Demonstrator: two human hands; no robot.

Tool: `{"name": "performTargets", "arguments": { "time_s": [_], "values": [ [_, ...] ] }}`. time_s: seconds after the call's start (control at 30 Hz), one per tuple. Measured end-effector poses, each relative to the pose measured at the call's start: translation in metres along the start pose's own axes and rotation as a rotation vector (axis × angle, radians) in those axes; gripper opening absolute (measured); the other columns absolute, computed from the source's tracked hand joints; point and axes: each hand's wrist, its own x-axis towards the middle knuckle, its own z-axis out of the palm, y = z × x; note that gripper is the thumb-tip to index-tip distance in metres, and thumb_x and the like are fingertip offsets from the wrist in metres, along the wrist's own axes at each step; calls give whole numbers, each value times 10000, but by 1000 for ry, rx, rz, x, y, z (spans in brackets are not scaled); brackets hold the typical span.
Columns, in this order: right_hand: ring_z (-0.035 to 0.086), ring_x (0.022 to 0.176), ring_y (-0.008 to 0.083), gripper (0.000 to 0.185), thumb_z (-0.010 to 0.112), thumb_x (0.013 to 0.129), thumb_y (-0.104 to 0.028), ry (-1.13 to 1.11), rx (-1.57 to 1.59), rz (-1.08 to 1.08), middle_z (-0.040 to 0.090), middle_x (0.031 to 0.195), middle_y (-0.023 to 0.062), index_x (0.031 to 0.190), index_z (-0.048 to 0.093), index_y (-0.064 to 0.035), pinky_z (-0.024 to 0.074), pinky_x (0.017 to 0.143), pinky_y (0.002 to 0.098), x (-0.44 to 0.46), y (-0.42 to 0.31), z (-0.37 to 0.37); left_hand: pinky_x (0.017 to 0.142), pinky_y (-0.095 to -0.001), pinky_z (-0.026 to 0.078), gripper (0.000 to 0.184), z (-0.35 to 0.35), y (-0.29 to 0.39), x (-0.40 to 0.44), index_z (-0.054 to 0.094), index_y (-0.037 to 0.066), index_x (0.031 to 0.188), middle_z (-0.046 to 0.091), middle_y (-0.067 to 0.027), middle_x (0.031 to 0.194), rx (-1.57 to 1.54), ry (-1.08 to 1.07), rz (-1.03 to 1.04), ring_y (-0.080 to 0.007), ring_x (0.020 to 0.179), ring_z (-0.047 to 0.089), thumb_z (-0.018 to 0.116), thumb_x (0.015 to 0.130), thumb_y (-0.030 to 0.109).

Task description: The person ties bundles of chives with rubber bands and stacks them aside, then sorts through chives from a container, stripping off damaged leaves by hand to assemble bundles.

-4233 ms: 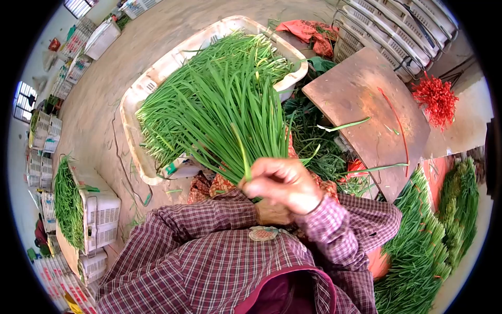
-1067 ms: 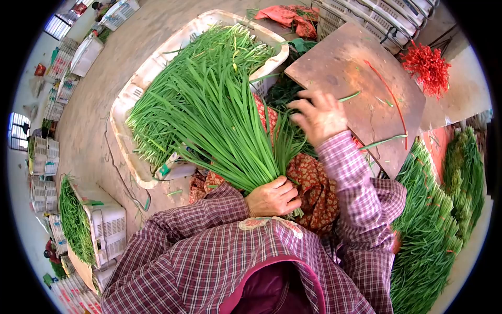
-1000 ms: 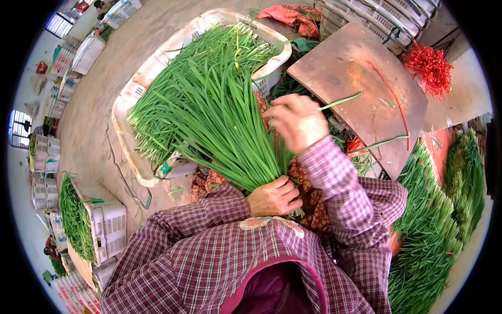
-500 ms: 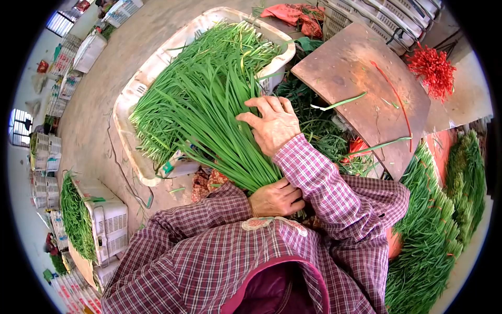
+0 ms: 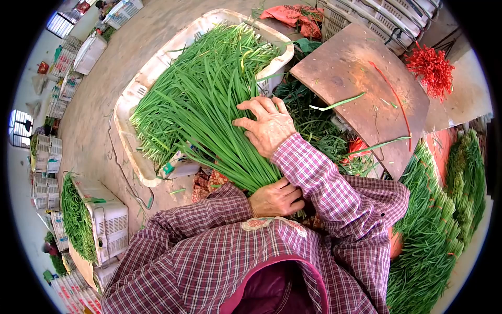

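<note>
My left hand is closed around the lower end of a bunch of garlic chives, close against my body. Long green leaves fan out from it, up and to the left. Over the right side of these leaves lies my right hand, its fingers spread and touching them. The far ends of the bunch overlap more chives heaped in a white plastic crate. Stems below my left hand are mostly hidden by my hand and sleeve.
To the right stands a brown board with a loose stalk and a red tie. A bundle of red ties hangs beyond. Tied chives are piled at right; another filled crate stands left.
My right hand has shifted slightly left along the leaves, its fingers a little more spread. My left hand keeps its hold in the same place.
</note>
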Motion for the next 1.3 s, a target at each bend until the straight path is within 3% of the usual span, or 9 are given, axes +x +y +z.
{"name": "performTargets", "arguments": {
  "time_s": [0.33,0.77,0.83,0.9,1.03,1.1,1.17,1.23,1.3],
  "values": [
    [452,1173,248,295,682,736,-177,5,16,37,514,1194,15,1027,660,-215,332,979,477,-2,2,0,773,-265,462,94,1,0,0,566,126,763,574,0,738,-34,17,-4,-132,759,576,606,693,175],
    [517,1078,230,106,701,697,-177,36,65,-123,583,1083,-4,781,645,-144,382,951,438,-2,8,-24,835,-285,474,109,6,3,-4,552,121,748,551,-2,773,-22,-24,-7,-150,807,568,606,673,178],
    [535,1022,230,100,702,704,-162,16,146,-54,597,1044,5,781,646,-130,418,899,417,-10,5,-34,848,-290,476,110,5,2,-4,551,122,750,546,-2,772,-24,-29,-9,-151,814,568,604,672,178],
    [586,850,246,105,707,708,-133,50,257,10,635,921,33,788,655,-90,488,742,362,-19,4,-46,882,-302,474,113,3,2,-3,548,127,754,546,2,782,-18,-30,-4,-158,822,571,601,674,186],
    [619,824,259,113,696,746,-90,23,382,122,652,883,86,847,662,-50,499,744,349,-48,5,-62,912,-311,470,118,0,1,-2,546,133,762,553,4,803,-5,-26,-6,-165,839,577,598,677,197],
    [635,839,251,96,679,770,-57,38,699,194,657,901,111,860,654,-33,506,756,340,-59,4,-56,916,-313,469,124,1,2,-1,555,139,782,558,4,813,26,-13,6,-164,856,580,592,682,202],
    [634,779,186,101,640,824,-41,46,764,148,659,919,111,922,634,-18,509,692,302,-61,-2,-45,898,-303,470,139,1,3,0,562,140,797,562,7,808,19,-16,10,-157,852,584,593,677,203],
    [598,693,133,108,596,874,-65,-86,884,261,654,921,103,967,620,-15,491,628,271,-56,-13,-48,862,-283,474,172,-1,1,1,576,142,827,569,13,799,20,-25,13,-143,844,591,597,668,204],
    [558,628,101,141,517,929,-137,-298,963,389,634,783,63,993,583,-30,463,581,250,-52,-20,-52,836,-272,480,199,-3,1,1,593,139,848,599,13,832,19,-33,16,-135,865,604,599,658,199]
  ]
}}
